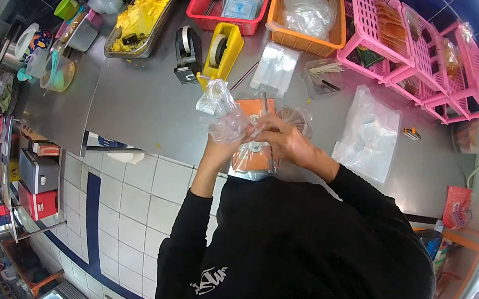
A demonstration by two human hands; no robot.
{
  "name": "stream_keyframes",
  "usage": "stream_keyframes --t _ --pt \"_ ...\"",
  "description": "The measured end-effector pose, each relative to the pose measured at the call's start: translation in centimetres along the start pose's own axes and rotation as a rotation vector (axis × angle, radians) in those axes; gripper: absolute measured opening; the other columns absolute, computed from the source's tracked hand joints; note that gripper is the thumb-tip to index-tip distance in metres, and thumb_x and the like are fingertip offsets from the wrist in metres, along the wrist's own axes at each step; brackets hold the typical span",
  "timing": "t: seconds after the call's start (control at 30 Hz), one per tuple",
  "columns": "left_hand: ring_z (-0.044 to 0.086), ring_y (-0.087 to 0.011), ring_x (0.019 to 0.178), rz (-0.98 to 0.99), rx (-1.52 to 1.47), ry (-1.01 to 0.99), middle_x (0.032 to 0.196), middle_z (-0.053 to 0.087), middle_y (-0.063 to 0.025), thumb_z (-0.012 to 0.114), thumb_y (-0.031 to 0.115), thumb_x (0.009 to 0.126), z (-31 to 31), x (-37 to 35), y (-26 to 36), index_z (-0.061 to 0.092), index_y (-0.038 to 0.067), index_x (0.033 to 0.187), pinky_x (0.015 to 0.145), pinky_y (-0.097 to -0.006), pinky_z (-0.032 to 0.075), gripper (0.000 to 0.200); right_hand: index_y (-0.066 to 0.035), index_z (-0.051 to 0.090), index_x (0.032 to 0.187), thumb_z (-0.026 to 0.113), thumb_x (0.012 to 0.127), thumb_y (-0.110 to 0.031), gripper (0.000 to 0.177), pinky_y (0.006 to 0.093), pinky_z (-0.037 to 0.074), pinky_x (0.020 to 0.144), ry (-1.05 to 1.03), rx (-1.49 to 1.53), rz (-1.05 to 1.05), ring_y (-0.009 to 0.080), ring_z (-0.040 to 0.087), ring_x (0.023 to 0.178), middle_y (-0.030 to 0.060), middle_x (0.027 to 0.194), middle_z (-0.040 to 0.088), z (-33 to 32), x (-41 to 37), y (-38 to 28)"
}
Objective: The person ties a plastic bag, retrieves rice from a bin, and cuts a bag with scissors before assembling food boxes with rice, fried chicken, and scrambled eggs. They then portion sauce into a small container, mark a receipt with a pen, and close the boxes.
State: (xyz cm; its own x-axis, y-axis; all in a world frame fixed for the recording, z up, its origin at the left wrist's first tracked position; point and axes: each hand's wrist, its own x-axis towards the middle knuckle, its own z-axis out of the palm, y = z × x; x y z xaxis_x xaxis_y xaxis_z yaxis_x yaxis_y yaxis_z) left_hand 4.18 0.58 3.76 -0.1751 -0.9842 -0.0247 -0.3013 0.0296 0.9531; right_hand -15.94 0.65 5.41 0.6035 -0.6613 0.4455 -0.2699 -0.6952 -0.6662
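Both hands meet at the near edge of the steel counter, in front of my body. My left hand (222, 151) is closed around a clear plastic bag (226, 117), whose gathered upper part sticks up above the fingers. My right hand (287, 140) has its fingers bent together at the bag's right side; whatever is between the fingertips is too small to make out. Below the hands lies an orange object (251, 161) with metal parts, partly hidden by them. Just right of the hands is a round clear plastic item (296, 120).
A yellow tape dispenser (220, 51) and a black tape dispenser (188, 53) stand behind the hands. Farther back are a tray of yellow food (109, 49), a red basket (197, 18) and an orange basket (334, 2). Pink racks (402, 62) and plastic bags (370, 134) lie right.
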Motion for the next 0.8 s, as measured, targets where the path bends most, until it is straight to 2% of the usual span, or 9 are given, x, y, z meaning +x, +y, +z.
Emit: stream_keyframes --t 0.07,0.17,0.27,0.37,0.47,0.57,0.8 --pt "0.059 -0.0137 0.076 0.075 0.112 0.010 0.081 0.064 -0.0032 0.075 0.017 0.076 0.1 0.3 -1.1 0.064 0.005 0.090 0.066 -0.0325 0.048 0.022 -0.003 0.062 0.101 0.062 0.064 0.005 0.037 0.0351 0.052 0.071 -0.053 0.044 0.034 0.0294 0.063 0.087 0.0126 0.099 0.059 -0.8 0.7 -0.6" --pt "0.060 -0.0153 0.079 -0.045 -0.036 -0.017 0.086 0.064 -0.0036 0.075 0.017 0.076 0.2 0.1 -0.2 0.063 0.005 0.092 0.069 -0.0325 0.048 0.024 -0.003 0.062 0.101 0.063 0.067 0.004 0.035 0.0351 0.053 0.071 -0.076 0.001 -0.084 0.0289 0.064 0.085 0.0114 0.095 0.063 -0.1 0.7 1.0" --pt "0.060 -0.0165 0.082 -0.032 -0.035 0.012 0.090 0.063 -0.0043 0.075 0.017 0.075 0.5 -0.3 -1.1 0.062 0.005 0.096 0.071 -0.0321 0.049 0.028 -0.002 0.059 0.099 0.063 0.072 0.003 0.027 0.0354 0.053 0.070 0.025 0.069 0.013 0.0275 0.066 0.082 0.0095 0.087 0.065 0.5 1.0 0.6" --pt "0.060 -0.0169 0.084 -0.026 0.195 -0.032 0.093 0.063 -0.0056 0.075 0.016 0.075 0.4 0.0 -0.6 0.062 0.005 0.100 0.073 -0.0317 0.049 0.031 -0.001 0.054 0.095 0.063 0.076 0.001 0.022 0.0358 0.053 0.068 -0.021 0.165 0.129 0.0276 0.067 0.078 0.0095 0.086 0.066 1.0 0.5 1.3" --pt "0.061 -0.0245 0.068 0.186 0.152 0.095 0.076 0.061 -0.0068 0.075 0.016 0.070 0.9 0.0 -0.8 0.057 0.006 0.090 0.060 -0.0353 0.049 0.029 -0.001 0.050 0.095 0.064 0.075 0.000 0.024 0.0357 0.053 0.067 -0.023 0.158 0.141 0.0271 0.067 0.077 0.0090 0.084 0.066 0.8 1.1 0.7" --pt "0.061 -0.0237 0.068 0.232 0.251 0.106 0.077 0.062 -0.0075 0.074 0.016 0.070 1.2 0.2 -1.4 0.059 0.006 0.089 0.060 -0.0342 0.049 0.026 -0.001 0.049 0.097 0.064 0.076 0.000 0.025 0.0358 0.053 0.066 -0.051 0.163 0.168 0.0277 0.067 0.076 0.0099 0.081 0.067 0.7 1.0 0.7" --pt "0.063 -0.0201 0.068 0.256 0.164 0.115 0.078 0.065 -0.0076 0.072 0.012 0.072 1.4 -0.1 -1.5 0.063 0.004 0.086 0.061 -0.0318 0.050 0.017 -0.002 0.049 0.094 0.064 0.076 -0.001 0.024 0.0376 0.052 0.063 -0.039 0.078 0.108 0.0303 0.066 0.073 0.0120 0.077 0.065 1.2 0.9 1.4"
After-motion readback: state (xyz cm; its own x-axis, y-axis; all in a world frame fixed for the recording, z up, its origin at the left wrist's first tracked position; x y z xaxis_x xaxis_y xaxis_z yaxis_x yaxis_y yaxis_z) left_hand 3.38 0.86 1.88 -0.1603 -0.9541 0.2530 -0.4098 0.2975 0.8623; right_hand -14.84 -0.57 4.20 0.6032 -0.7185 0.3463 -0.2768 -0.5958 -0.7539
